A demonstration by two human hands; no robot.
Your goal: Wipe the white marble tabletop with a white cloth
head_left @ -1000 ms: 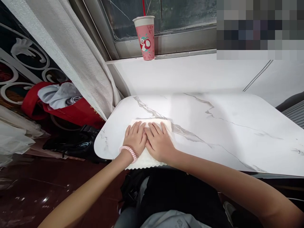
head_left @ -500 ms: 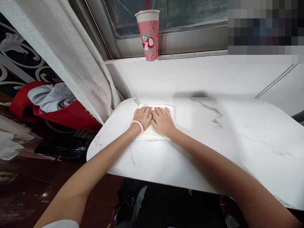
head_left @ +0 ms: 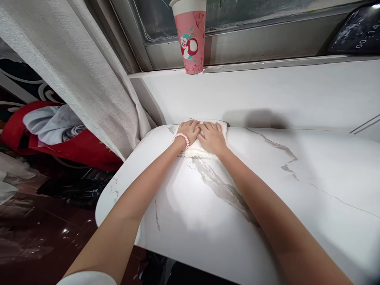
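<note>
A white cloth [head_left: 199, 151] lies flat on the white marble-patterned table [head_left: 190, 209], with its far edge against the wall. My left hand [head_left: 189, 131] presses on the cloth's left part, fingers stretched out, a pink coil band [head_left: 186, 139] round the wrist. Beside it, touching at the thumb side, my right hand [head_left: 212, 136] rests flat on the cloth with its fingers spread. Neither hand grips the cloth; both lie on top of it.
On the window ledge above stands a pink paper cup [head_left: 191, 43]. A dark phone [head_left: 358, 31] leans at the far right of the ledge. To the left hang a pale curtain [head_left: 97, 75] and, behind it, a red bag [head_left: 74, 148] holding light-coloured cloth.
Both hands have slid the cloth away from me across the table to the wall. The head view has shifted, so more of the tabletop and the phone now show.
</note>
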